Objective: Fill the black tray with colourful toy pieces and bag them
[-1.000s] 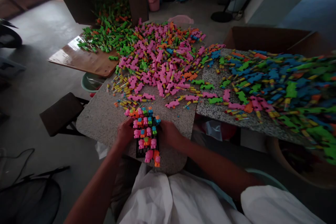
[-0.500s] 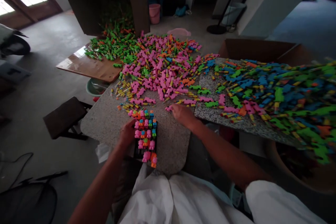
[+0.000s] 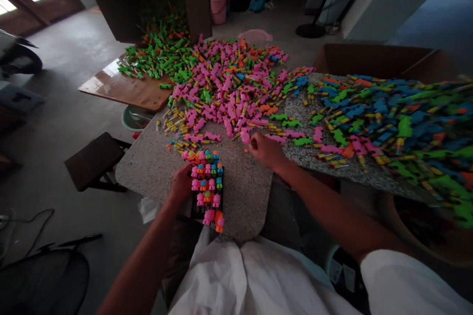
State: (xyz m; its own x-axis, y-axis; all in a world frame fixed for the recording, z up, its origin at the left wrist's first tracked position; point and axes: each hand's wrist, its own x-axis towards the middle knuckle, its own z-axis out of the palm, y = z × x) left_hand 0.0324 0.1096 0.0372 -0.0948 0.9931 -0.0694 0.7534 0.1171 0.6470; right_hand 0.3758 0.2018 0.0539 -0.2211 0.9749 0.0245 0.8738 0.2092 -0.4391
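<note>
My left hand (image 3: 181,182) is closed at the left side of a black tray (image 3: 197,208), gripping its edge; part of its fingers is hidden. Rows of small pink, orange, blue and green toy figures (image 3: 208,185) stand in the tray. To the right of it, my right hand (image 3: 266,151) is pinched just above the stone tabletop (image 3: 242,184). A pink toy figure (image 3: 245,136) shows at its fingertips, with a yellowish part nearest the fingers. Just beyond lies a heap of pink toys with yellow tubes (image 3: 229,88).
Green toys (image 3: 158,64) spill from a large box (image 3: 195,5) onto a wooden board (image 3: 140,91). At right, blue and green toys (image 3: 377,108) cover a speckled slab. Behind that stands an open carton (image 3: 369,61). A dark stool (image 3: 94,160) is at left.
My right hand has moved slightly right and turned, with the pink figure now more upright at its fingertips. My left hand stays at the tray. The whole view has shifted a little.
</note>
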